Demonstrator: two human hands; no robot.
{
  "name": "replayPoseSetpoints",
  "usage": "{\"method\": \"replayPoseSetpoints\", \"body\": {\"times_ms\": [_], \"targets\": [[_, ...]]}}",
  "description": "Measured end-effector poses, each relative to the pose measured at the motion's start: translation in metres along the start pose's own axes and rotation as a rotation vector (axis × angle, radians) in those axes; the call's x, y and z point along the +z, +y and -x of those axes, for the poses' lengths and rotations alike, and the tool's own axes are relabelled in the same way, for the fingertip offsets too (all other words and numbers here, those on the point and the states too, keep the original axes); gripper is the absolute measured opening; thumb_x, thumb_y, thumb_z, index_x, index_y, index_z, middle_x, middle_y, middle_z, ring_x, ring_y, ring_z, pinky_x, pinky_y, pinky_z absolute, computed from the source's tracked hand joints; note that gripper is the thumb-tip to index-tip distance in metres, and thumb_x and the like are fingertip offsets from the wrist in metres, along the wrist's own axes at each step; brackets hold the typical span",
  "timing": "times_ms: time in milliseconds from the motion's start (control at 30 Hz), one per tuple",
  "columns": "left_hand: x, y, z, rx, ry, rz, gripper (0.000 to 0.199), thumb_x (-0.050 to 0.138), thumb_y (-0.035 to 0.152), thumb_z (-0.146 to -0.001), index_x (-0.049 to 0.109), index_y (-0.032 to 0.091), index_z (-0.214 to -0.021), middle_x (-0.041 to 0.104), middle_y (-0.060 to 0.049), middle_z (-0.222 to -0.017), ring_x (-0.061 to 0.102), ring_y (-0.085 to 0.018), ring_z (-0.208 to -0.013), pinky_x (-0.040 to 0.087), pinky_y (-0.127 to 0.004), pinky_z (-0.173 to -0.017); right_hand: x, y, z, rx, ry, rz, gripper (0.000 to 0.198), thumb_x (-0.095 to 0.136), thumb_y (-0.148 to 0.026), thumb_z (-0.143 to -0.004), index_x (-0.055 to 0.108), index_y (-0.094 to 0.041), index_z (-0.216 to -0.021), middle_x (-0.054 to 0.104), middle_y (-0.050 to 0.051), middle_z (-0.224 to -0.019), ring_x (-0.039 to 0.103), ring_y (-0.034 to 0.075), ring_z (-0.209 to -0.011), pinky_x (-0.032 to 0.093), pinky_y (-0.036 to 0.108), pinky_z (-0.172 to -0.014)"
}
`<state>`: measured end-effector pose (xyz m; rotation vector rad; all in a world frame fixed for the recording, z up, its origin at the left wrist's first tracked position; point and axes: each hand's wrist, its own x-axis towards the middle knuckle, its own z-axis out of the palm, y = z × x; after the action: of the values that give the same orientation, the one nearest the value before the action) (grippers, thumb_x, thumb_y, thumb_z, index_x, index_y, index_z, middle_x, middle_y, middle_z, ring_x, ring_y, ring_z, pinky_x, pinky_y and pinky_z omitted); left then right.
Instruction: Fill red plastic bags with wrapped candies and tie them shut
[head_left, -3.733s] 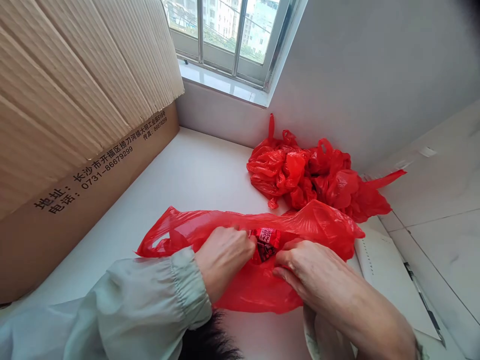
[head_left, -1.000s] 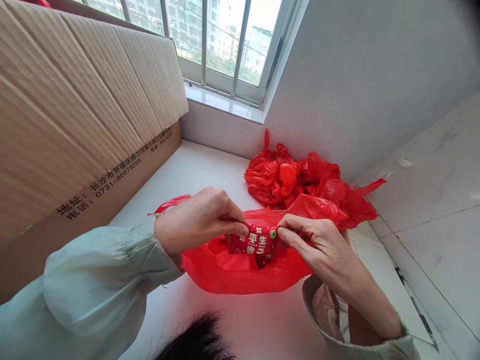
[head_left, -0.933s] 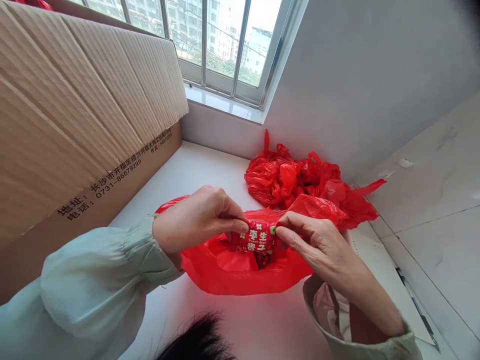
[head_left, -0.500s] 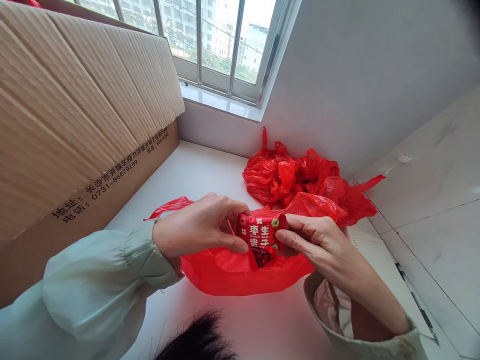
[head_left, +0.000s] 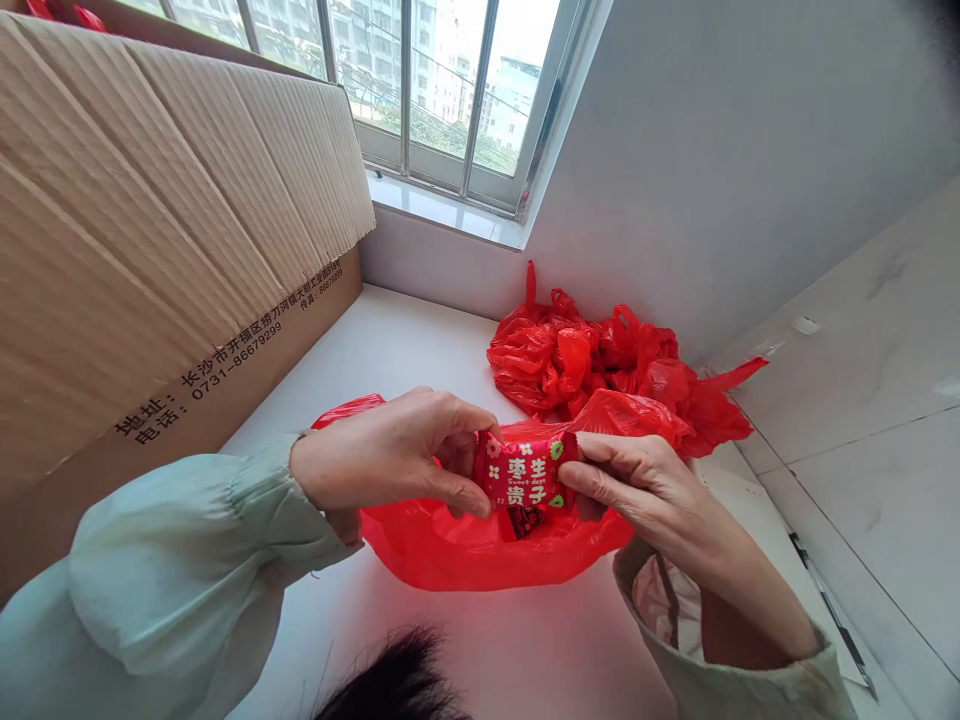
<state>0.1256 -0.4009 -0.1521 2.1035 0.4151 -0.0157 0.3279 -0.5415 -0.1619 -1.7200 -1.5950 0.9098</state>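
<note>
A small red snack packet [head_left: 526,478] with white characters and flower prints is stretched between my two hands, its printed face toward me. My left hand [head_left: 409,452] pinches its left end between thumb and fingers. At the right end, my right hand [head_left: 637,490] grips the packet the same way. Below it spreads a red plastic bag [head_left: 480,565] with its mouth open on the white table [head_left: 360,640]. Inside the bag lies another packet [head_left: 525,521], dark red and black, partly hidden behind the one I hold.
Crumpled red plastic bags [head_left: 585,350] lie heaped against the wall. A large cardboard box [head_left: 180,220] with black print fills the left side. Behind is a barred window [head_left: 442,100]. A flat white object [head_left: 750,520] lies at the right by the tiled wall.
The packet's printed face shows more fully, as my left fingers have shifted to its left edge. The view has moved slightly. Both hands keep hold of the packet.
</note>
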Motion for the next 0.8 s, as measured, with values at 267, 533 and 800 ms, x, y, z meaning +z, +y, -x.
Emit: {"method": "replayPoseSetpoints", "body": {"times_ms": [267, 533, 800], "targets": [[0.003, 0.003, -0.001, 0.056, 0.169, -0.114, 0.021, 0.069, 0.04, -0.084, 0.073, 0.019, -0.082, 0.064, 0.007, -0.062, 0.051, -0.004, -0.054, 0.034, -0.012, -0.048, 0.007, -0.003, 0.002, -0.045, 0.025, -0.024, 0.035, 0.051, -0.031, -0.094, 0.04, -0.019, -0.064, 0.035, -0.006, -0.062, 0.03, 0.008, -0.057, 0.023, 0.025, -0.051], [0.001, 0.0, -0.003, 0.006, 0.132, -0.095, 0.021, 0.065, 0.035, -0.085, 0.075, 0.018, -0.076, 0.064, 0.004, -0.06, 0.053, -0.007, -0.055, 0.036, -0.015, -0.05, 0.004, -0.005, 0.003, -0.001, -0.067, -0.008, 0.033, 0.051, -0.03, -0.094, 0.042, -0.019, -0.064, 0.036, -0.006, -0.061, 0.031, 0.008, -0.056, 0.023, 0.024, -0.05], [0.007, 0.001, -0.003, 0.062, 0.216, -0.177, 0.027, 0.066, 0.039, -0.084, 0.071, 0.018, -0.068, 0.054, 0.007, -0.05, 0.041, -0.006, -0.047, 0.029, -0.017, -0.045, 0.007, -0.013, 0.001, 0.038, -0.086, -0.117, 0.007, 0.059, -0.029, -0.09, 0.057, -0.021, -0.089, 0.062, -0.004, -0.082, 0.056, 0.011, -0.078, 0.041, 0.021, -0.069]]}}
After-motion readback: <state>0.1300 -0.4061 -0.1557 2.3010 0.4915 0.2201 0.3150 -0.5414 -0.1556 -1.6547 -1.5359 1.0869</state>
